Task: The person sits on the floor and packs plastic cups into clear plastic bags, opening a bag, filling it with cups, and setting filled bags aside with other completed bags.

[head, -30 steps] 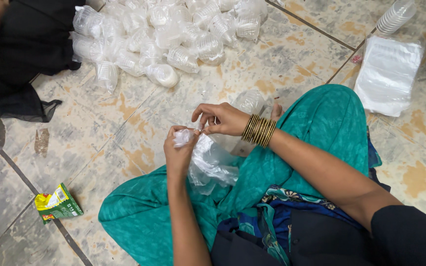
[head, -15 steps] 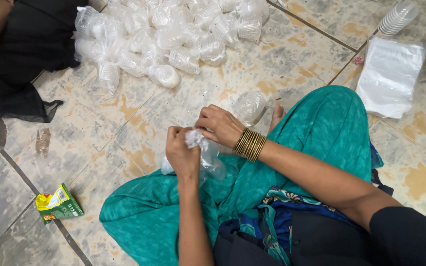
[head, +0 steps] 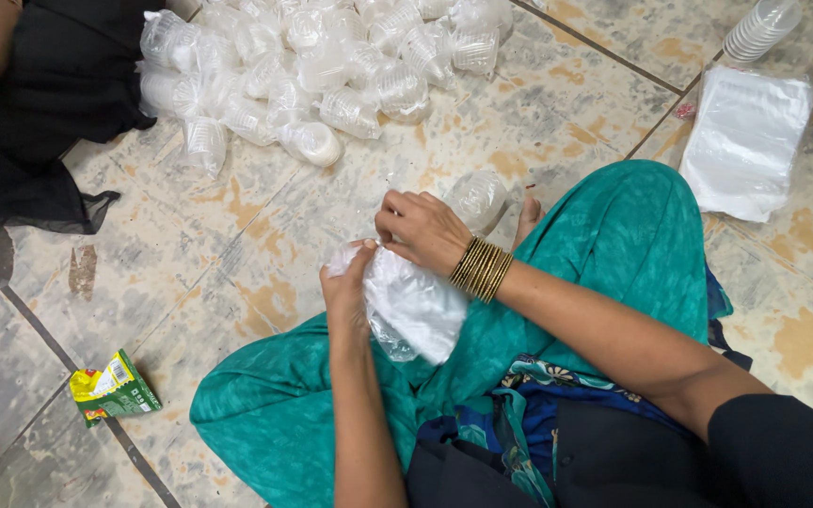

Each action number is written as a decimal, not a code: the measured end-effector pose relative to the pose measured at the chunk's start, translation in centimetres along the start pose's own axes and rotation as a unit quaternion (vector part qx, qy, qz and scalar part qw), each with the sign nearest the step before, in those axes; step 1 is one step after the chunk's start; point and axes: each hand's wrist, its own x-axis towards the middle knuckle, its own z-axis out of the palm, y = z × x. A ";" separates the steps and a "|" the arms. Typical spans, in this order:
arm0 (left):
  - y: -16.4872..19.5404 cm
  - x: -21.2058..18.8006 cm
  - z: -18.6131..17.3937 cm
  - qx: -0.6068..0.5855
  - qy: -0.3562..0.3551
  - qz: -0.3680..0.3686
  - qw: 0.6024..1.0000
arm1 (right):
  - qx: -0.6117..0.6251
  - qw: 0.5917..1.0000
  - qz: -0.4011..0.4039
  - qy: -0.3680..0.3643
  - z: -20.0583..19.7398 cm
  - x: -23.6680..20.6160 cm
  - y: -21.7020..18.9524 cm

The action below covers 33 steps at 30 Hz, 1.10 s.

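I sit on a tiled floor in teal trousers. Both hands hold a small clear plastic bag (head: 416, 310) filled with clear cups, resting on my lap. My left hand (head: 348, 287) pinches the bag's neck from below. My right hand (head: 421, 230), with gold bangles on the wrist, grips the top of the same bag just above it. The fingers of both hands meet at the bag's mouth. Another packed bag (head: 477, 198) lies on the floor just beyond my right hand, near my toes.
A heap of packed cup bags (head: 312, 66) covers the floor ahead. A stack of flat empty plastic bags (head: 745, 141) lies at right, with a stack of clear cups (head: 759, 28) above it. Another person in black (head: 30, 85) sits upper left. A green-yellow wrapper (head: 110, 388) lies lower left.
My hands have drawn together at the bag's mouth, the right hand dropping from its raised position and closing over the neck. The bag now sits bunched and full under both hands.
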 end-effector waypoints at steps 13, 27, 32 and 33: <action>0.3 -0.2 -0.3 0.143 -0.001 0.149 0.978 | 0.068 0.997 -0.001 -0.040 0.4 0.1 0.6; -0.4 1.1 -1.1 0.414 0.104 0.325 0.844 | 0.030 0.999 0.023 -0.024 0.8 0.2 3.5; -1.8 2.7 -3.3 0.071 -0.005 0.008 0.997 | -0.074 0.981 -0.092 -0.157 -0.7 0.4 0.9; -2.1 3.0 -3.6 0.051 -0.009 -0.006 0.999 | -0.023 0.982 -0.128 -0.135 -0.8 0.4 0.2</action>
